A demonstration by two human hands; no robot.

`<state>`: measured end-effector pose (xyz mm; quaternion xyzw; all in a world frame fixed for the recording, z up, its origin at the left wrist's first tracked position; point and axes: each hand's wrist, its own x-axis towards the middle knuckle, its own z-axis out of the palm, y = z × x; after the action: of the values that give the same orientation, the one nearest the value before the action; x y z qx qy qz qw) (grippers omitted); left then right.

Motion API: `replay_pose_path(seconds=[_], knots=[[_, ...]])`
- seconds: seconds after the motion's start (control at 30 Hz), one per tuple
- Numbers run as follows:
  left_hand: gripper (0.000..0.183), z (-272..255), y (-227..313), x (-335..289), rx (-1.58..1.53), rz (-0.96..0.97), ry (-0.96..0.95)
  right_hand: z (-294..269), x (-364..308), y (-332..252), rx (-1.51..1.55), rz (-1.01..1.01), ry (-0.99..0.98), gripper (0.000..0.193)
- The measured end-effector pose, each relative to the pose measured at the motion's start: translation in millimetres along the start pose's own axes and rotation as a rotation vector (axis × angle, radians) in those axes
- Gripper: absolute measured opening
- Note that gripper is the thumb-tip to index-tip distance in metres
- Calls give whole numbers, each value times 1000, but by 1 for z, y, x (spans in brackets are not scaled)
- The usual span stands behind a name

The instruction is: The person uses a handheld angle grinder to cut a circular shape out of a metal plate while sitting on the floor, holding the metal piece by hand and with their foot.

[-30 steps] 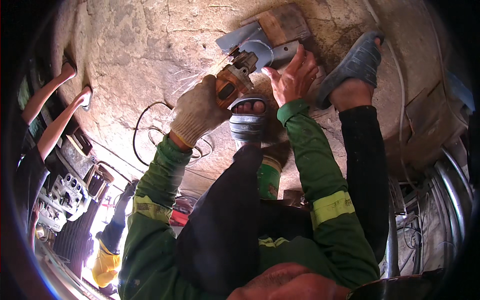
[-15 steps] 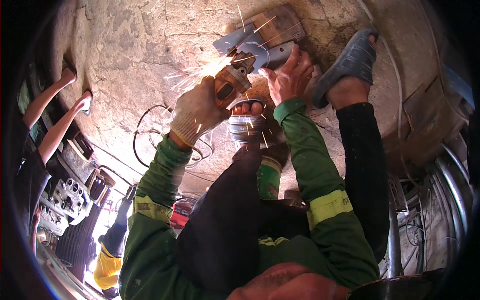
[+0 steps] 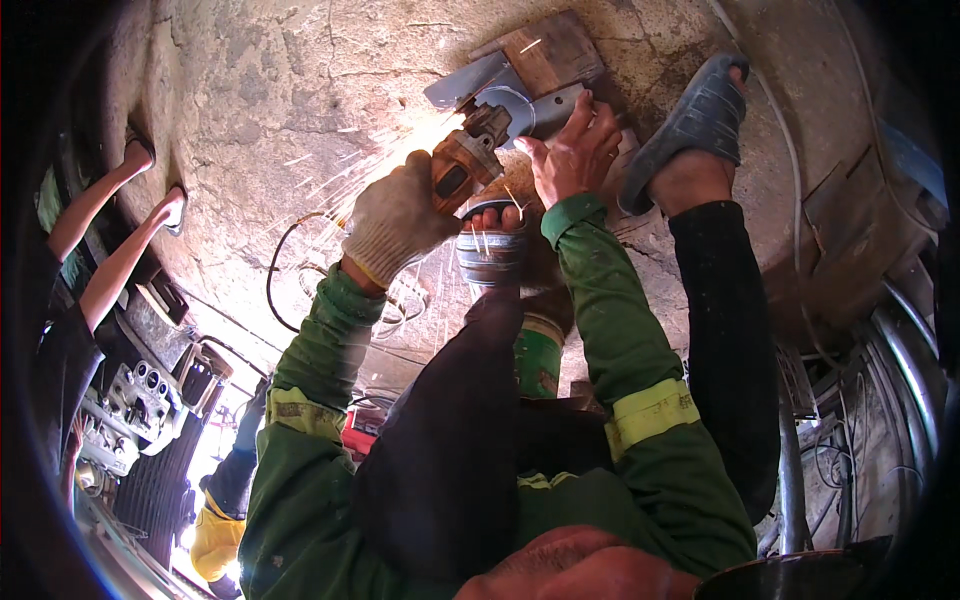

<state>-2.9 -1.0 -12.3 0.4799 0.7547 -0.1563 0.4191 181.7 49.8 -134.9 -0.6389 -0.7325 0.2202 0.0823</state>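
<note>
My left hand (image 3: 398,222), in a pale knit work glove, is closed round the body of an angle grinder (image 3: 465,168). The grinder's disc meets a grey metal plate (image 3: 478,80), and bright sparks (image 3: 400,150) stream down and to the left. Bare, my right hand (image 3: 578,150) grips the plate's right-hand part (image 3: 556,108), where a small hole shows. Its thumb points toward the grinder, apart from it. Under the metal lies a wooden block (image 3: 550,50). The exact contact of disc and plate is partly hidden by the grinder head.
My sandaled feet (image 3: 690,130) flank the work on the cracked concrete floor (image 3: 250,90). A black cable (image 3: 275,270) loops at left; a pale cable (image 3: 795,180) runs at right. Beneath my legs stands a green can (image 3: 538,358). Another person's legs (image 3: 110,240) are at far left; metal pipes (image 3: 910,370) lie at right.
Sparks now spread lower and farther left, with fewer over the wooden block. My right hand and forearm have shifted slightly left. The grinder stays at nearly the same place on the plate.
</note>
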Motion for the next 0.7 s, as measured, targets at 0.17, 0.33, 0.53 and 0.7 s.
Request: replay_pose_path(seconds=[0.17,0.33,0.53,0.7], knots=[[63,-6,4,0,-24,-18,-38,5,0,3,-27,6,10,105],[64,-4,2,-4,18,-2,8,6,0,2,-16,-1,19,105],[66,1,-4,-3,13,-2,9,4,0,2,-42,0,7,106],[66,-3,-2,-5,-11,10,7,4,0,1,-46,-2,4,107]])
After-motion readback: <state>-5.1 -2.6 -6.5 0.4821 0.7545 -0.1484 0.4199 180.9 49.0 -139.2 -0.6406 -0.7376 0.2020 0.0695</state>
